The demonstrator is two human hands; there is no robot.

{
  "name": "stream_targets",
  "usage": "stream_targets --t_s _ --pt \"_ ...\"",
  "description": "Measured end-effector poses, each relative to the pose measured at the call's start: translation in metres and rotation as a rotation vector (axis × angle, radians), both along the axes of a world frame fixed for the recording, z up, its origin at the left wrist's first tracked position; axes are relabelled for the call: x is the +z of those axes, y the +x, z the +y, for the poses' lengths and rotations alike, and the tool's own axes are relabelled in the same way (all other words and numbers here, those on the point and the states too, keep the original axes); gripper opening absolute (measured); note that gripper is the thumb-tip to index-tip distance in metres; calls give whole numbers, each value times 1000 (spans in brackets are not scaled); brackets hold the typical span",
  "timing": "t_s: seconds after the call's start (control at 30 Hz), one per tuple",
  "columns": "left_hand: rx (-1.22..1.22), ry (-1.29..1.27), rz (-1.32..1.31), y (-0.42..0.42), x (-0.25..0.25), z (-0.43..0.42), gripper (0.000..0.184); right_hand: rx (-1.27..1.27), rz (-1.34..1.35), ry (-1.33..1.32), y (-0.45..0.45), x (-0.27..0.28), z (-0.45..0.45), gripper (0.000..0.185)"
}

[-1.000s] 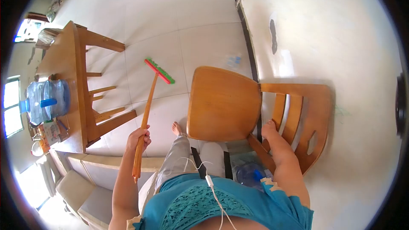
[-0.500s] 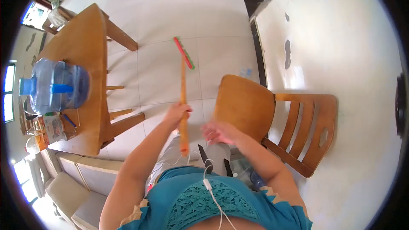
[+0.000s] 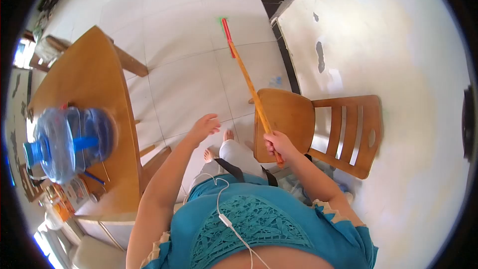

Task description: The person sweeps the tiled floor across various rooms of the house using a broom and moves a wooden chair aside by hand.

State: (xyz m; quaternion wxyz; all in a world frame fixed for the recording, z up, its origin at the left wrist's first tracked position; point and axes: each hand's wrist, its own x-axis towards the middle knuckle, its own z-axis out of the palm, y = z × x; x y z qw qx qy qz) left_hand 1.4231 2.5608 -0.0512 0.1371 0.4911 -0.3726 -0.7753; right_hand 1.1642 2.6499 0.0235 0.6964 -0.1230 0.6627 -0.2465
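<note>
A broom (image 3: 251, 89) with a long orange handle slants away from me, its narrow red head (image 3: 228, 35) with green bristles out over the tiled floor. Near the handle's close end, my right hand (image 3: 280, 145) is wrapped round it, in front of the seat of a wooden chair (image 3: 288, 112). My left hand (image 3: 205, 127) is off the handle, fingers apart, with nothing in it. It hovers above the floor, between the table and my bare feet.
A wooden table (image 3: 79, 69) on the left bears a large blue water jug (image 3: 74, 142), with small items near its close end. The chair stands by the white wall (image 3: 378, 45) on the right. A light sofa (image 3: 99, 251) is at the lower left.
The broom has passed from my left hand to my right. Its head has moved farther away and slightly right, while the handle's near end has swung right. My left hand has let go.
</note>
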Motion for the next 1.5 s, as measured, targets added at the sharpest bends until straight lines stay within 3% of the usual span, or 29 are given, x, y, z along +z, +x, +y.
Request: stream_targets --t_s 0.3,0.4,0.5,0.7,0.87,1.1,1.23,1.27,1.43,1.5 --pt "153 46 -229 35 -5 -126 35 18 443 114 -108 -42 -44 19" --pt "137 78 -302 29 -1 -176 34 170 588 183 -146 -51 -60 19" --pt "105 53 -305 7 7 -239 33 26 453 256 -162 -59 -60 23" --pt "24 46 -272 -46 8 -356 30 -201 160 417 -125 5 -70 20" --pt "-119 55 -232 -83 -8 -445 31 -434 100 469 -110 19 -96 20" --pt "-362 40 -243 -107 -11 -592 31 -696 98 465 -40 19 -233 19" --pt "-448 -7 -239 -111 3 -674 31 -1196 -177 483 -11 20 -300 21" --pt "-474 -16 -245 -111 4 -689 31 -1373 -275 489 -8 10 -310 20" --pt "-509 -7 -239 -122 2 -738 31 -1451 -4 345 -42 -60 -363 17" --pt "-530 1 -266 -123 4 -751 31 -1573 -119 284 -83 -115 -364 16"
